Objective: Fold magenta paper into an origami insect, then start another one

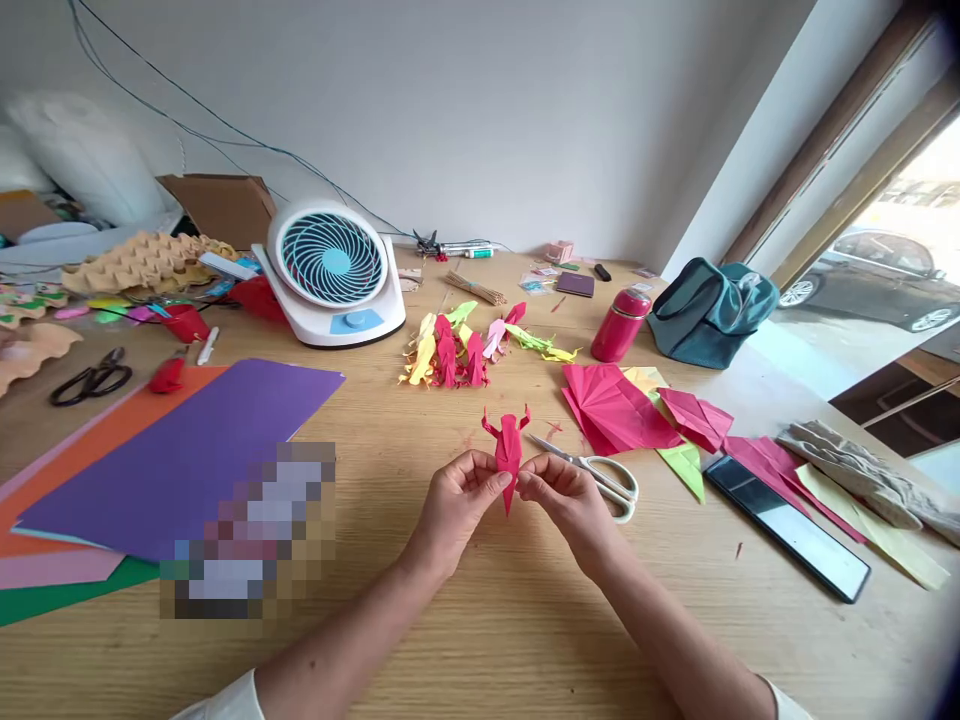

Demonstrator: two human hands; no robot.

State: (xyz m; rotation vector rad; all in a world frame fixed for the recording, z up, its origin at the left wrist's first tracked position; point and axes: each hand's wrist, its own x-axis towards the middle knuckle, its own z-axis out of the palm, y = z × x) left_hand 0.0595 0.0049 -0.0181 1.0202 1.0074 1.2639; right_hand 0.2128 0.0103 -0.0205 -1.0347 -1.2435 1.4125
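Note:
Between my two hands is a red origami figure point(509, 443), with two thin bent limbs sticking up at its far end and a pointed tip toward me. My left hand point(466, 497) pinches its left side between thumb and fingers. From the right, my right hand point(568, 497) pinches its lower edge with thumb and forefinger. White-handled scissors point(616, 487) lie on the table just beyond and beside my right hand, partly hidden by it. Farther back sits a cluster of finished folded figures point(446, 352) in red, yellow, pink and green.
A white fan point(330, 270) stands at the back left. Coloured paper sheets point(187, 450) and black scissors point(91, 378) lie at left. To the right are folded red paper point(619, 408), a red flask point(621, 325), a teal bag point(712, 310), a phone point(787, 525) and gloves point(851, 470).

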